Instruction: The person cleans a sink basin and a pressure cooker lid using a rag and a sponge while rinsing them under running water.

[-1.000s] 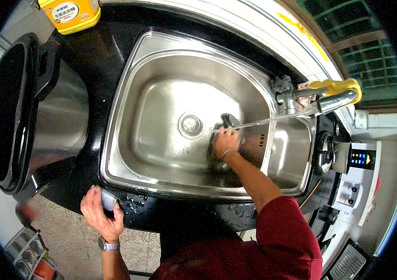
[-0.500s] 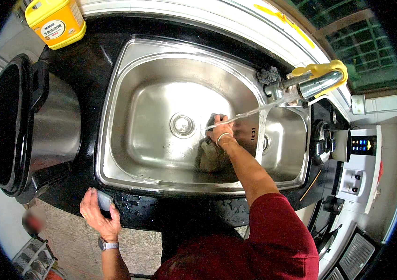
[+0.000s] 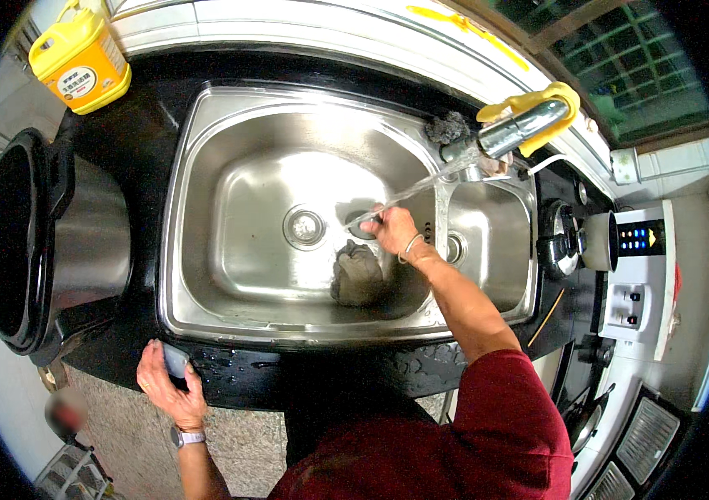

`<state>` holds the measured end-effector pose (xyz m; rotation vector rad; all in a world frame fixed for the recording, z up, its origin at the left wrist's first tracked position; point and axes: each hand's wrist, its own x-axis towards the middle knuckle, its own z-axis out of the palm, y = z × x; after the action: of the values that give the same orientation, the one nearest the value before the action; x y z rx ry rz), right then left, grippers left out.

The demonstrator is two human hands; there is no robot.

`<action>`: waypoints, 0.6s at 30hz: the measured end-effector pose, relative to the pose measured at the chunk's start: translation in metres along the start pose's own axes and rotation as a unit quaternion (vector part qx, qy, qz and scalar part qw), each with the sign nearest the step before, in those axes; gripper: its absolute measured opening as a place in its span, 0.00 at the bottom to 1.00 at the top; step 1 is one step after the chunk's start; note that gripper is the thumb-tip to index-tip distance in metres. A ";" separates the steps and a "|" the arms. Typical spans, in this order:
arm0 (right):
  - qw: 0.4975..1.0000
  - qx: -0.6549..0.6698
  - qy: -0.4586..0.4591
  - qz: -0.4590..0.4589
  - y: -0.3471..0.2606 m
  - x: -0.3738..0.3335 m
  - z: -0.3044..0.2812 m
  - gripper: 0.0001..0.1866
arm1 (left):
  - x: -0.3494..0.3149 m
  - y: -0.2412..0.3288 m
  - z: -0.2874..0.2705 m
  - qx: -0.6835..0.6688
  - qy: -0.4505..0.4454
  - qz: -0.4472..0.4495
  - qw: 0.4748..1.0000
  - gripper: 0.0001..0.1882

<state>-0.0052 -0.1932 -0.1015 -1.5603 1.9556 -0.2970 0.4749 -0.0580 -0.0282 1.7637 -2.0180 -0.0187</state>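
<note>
At the counter's front edge, my left hand [image 3: 173,385] is closed around a flat grey rounded rectangular thing [image 3: 175,361]; its kind is unclear. My right hand [image 3: 394,230] reaches into the large sink basin [image 3: 242,225], its fingers pinched on a small dark round thing [image 3: 363,222] under the running water. A stream falls from the faucet [image 3: 529,127], which has a yellow cloth [image 3: 569,104] draped over it. Beside my right hand a wet grey-brown cloth [image 3: 358,275] lies bunched on the basin floor. Left of both is the round drain [image 3: 304,226].
A tall steel pot with a black rim [image 3: 92,233] stands on the black counter at left. Behind it is a yellow jug [image 3: 79,62]. A dark scrubber [image 3: 448,127] sits by the faucet base. The small basin [image 3: 488,221], a cooker [image 3: 556,240] and a chopstick [image 3: 545,317] are at right.
The view has shifted slightly. My right hand has drawn a little away from the cloth to the right, showing the dark round thing in its fingers more clearly. My left hand keeps its grip.
</note>
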 end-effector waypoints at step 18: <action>0.924 0.157 0.183 -0.296 -0.056 -0.043 -0.034 0.18 | 0.035 0.077 -0.026 -0.149 -0.007 0.012 0.989 0.25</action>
<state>0.0246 -0.1752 -0.0314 -1.9354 1.5230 -1.1661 0.4086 -0.0697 0.0296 1.5552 -1.9289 -0.3109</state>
